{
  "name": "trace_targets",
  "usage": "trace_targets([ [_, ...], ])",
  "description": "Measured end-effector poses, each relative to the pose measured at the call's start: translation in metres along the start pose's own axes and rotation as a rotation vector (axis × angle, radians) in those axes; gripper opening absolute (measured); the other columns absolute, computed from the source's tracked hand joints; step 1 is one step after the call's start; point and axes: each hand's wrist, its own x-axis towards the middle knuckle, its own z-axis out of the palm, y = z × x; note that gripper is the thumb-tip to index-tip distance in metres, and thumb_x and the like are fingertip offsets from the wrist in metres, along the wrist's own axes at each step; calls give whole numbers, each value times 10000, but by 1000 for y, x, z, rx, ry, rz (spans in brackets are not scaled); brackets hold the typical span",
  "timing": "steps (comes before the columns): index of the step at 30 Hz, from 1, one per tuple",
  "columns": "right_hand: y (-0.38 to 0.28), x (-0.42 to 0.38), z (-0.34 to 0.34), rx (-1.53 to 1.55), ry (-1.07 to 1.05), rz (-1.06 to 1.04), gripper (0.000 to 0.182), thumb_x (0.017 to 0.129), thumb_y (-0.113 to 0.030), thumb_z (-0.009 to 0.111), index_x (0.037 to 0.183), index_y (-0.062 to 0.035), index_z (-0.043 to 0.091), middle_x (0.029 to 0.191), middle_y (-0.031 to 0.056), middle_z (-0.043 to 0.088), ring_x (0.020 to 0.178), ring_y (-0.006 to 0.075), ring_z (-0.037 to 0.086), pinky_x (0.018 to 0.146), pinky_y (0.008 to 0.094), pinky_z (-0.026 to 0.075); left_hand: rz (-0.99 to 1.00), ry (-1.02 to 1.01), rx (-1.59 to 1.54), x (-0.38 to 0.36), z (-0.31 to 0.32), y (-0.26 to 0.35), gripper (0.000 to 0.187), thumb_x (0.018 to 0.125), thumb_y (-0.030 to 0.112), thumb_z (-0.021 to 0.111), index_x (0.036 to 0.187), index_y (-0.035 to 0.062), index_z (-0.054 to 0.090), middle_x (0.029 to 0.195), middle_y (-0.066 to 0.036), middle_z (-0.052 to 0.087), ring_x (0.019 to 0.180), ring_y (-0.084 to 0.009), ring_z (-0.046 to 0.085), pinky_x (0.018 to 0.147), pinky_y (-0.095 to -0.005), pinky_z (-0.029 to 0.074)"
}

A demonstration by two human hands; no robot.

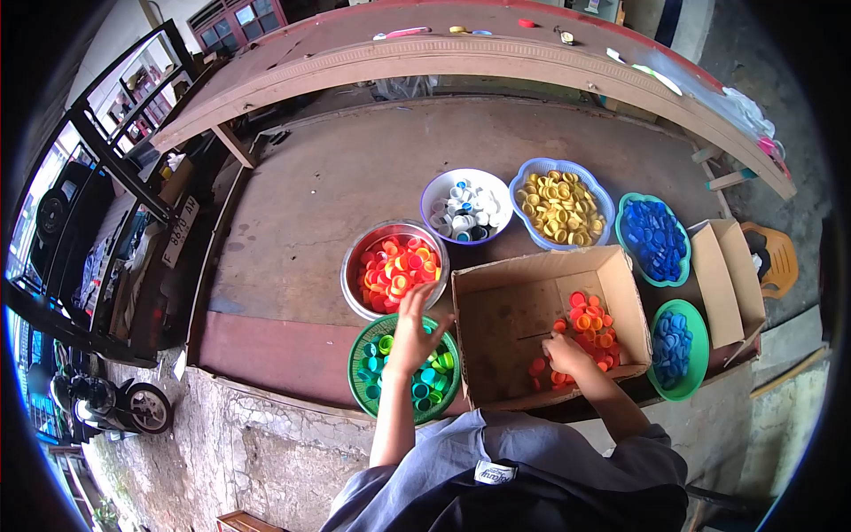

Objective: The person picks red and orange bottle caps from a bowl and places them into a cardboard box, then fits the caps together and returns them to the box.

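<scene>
My left hand (412, 337) is raised over the green basket (357, 377) of green bottle caps (425, 379), its fingers spread toward the metal bowl (351, 303). Red and orange bottle caps (390, 269) fill that bowl. Inside the cardboard box (496, 306), my right hand (567, 356) has its fingers curled together at a red bottle cap (559, 325); the fingertips are partly hidden. More red and orange caps (596, 324) lie loose along the box's right side, around this hand.
Beyond the box stand a white bowl (430, 202) of white caps and a lavender basin (521, 177) of yellow caps. Right of it are a teal basin (628, 206) of dark blue caps and a green bowl (696, 363) of lighter blue caps. A raised wooden ledge (425, 58) crosses the back.
</scene>
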Motion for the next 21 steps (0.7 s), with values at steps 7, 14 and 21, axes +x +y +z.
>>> trace_targets([
  [7, -42, -14, -49, 981, 105, -10, 252, 770, -142, 656, 971, -24, 560, 893, 85, 623, 847, 136, 599, 722, 265, 484, 210, -225, -218, -15, 29, 39, 441, 733, 124, 682, 1126, 19, 513, 1119, -136, 518, 1070, -289, 483, 926, -362, 390],
  [14, -96, -23, -55, 1750, -6, -271, 214, 858, -144, 565, 1030, -19, 538, 960, 59, 587, 913, 126, 565, 799, 271, 469, 325, -336, -435, -21, 44, 39, 363, 720, 89, 692, 1057, 40, 566, 1050, -104, 542, 996, -242, 526, 854, -332, 440],
  [21, -108, -9, -36, 1901, 23, -43, 186, 879, -135, 532, 1028, -26, 558, 957, 76, 579, 860, 145, 573, 764, 273, 490, 228, -212, -403, -19, 38, 25, 328, 699, 108, 719, 969, 21, 555, 954, -90, 563, 847, -194, 562, 710, -294, 461],
])
